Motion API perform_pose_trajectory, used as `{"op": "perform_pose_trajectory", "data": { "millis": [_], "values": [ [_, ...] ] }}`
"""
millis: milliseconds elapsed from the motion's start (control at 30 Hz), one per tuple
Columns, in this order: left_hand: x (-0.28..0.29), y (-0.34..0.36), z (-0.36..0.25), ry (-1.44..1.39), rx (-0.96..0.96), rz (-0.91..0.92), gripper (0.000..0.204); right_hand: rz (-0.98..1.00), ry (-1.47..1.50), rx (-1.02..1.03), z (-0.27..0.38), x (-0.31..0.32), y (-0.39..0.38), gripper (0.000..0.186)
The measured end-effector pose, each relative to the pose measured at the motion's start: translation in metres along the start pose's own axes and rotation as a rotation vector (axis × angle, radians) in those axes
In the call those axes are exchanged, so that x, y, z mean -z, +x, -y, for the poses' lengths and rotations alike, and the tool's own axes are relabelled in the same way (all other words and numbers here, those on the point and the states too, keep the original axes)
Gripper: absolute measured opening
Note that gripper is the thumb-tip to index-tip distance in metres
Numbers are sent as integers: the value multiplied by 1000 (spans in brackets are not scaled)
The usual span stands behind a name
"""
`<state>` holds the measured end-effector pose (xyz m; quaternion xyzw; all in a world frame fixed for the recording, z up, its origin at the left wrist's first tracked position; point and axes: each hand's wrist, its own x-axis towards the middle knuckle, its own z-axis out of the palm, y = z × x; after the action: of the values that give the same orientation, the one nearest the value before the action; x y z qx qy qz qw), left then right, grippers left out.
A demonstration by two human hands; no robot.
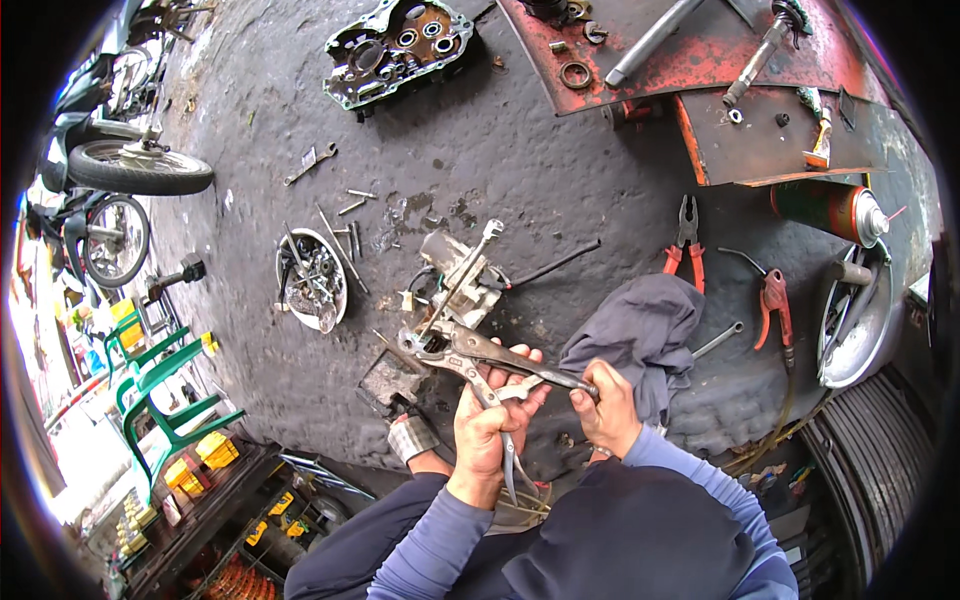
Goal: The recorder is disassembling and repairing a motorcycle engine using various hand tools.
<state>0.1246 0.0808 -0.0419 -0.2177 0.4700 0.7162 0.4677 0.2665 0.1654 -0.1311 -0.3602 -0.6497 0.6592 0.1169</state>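
Both of my hands are on a pair of locking pliers point(515, 362), whose handles are spread apart. My left hand point(482, 435) is closed round the lower handle, its fingers reaching up behind the tool. With its fingers pinched, my right hand point(607, 408) grips the rear end of the upper handle. The jaws are beside the lower end of a long wrench point(466, 275); whether they clamp anything I cannot tell. Just beyond lies a silvery metal engine part point(442, 250) with a black hose point(555, 264). A grey rag point(640, 325) lies to the right of the pliers.
A bowl point(343, 290) of small metal parts stands at left. Further off sits an open engine casing point(385, 60). Red-handled pliers point(687, 235), an air blow gun point(773, 300), a spray can point(825, 210) and a metal basin point(868, 330) lie at right.
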Motion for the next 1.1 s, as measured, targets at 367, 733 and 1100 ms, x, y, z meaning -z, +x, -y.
{"op": "perform_pose_trajectory", "data": {
  "millis": [367,733,1100],
  "values": [
    [17,-4,-12,54,47,-45,94,880,1157,-1360,2,28,19,58],
    [12,2,2,135,-78,-175,73,634,-170,-40,13,16,0,48],
    [8,12,6,65,-105,-209,59,377,-291,338,-5,9,-7,44]
  ]
}}
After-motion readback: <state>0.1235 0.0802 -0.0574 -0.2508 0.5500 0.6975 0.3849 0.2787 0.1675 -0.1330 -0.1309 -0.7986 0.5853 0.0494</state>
